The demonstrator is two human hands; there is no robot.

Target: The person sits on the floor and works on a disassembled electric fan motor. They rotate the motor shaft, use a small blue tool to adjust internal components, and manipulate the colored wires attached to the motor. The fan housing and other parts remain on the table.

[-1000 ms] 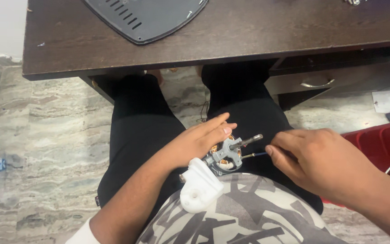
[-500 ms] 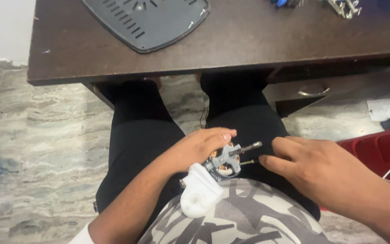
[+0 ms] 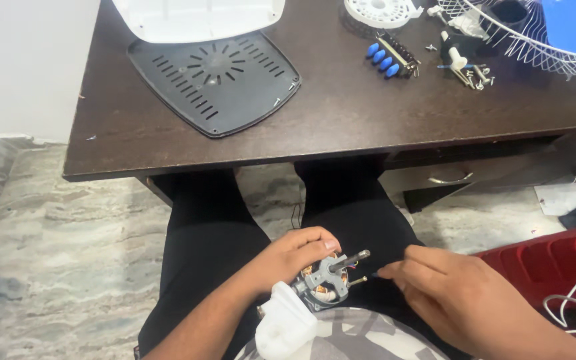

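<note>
On the lap, the left hand [image 3: 295,257] is gripping the small fan motor [image 3: 325,283], fingers curled over its top; the right hand [image 3: 458,303] is pinching beside its shaft, contents unclear. Beyond, a black vented cover [image 3: 215,77] is lying on the dark table [image 3: 341,120].

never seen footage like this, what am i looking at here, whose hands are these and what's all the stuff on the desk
This is one picture from a camera worn on a person's head, looking down at their own lap and a dark wooden desk. No machine is involved, only two bare hands.

The left hand holds a small electric motor on the lap, with copper windings visible and a metal shaft sticking out. A white plastic part sits at its rear end. The right hand is beside the shaft; what its fingertips pinch is too small to tell.

On the desk lie a black vented plate, a white cover, a switch block with blue buttons, a white wire fan guard and some loose screws. A red bin stands on the floor.
</note>
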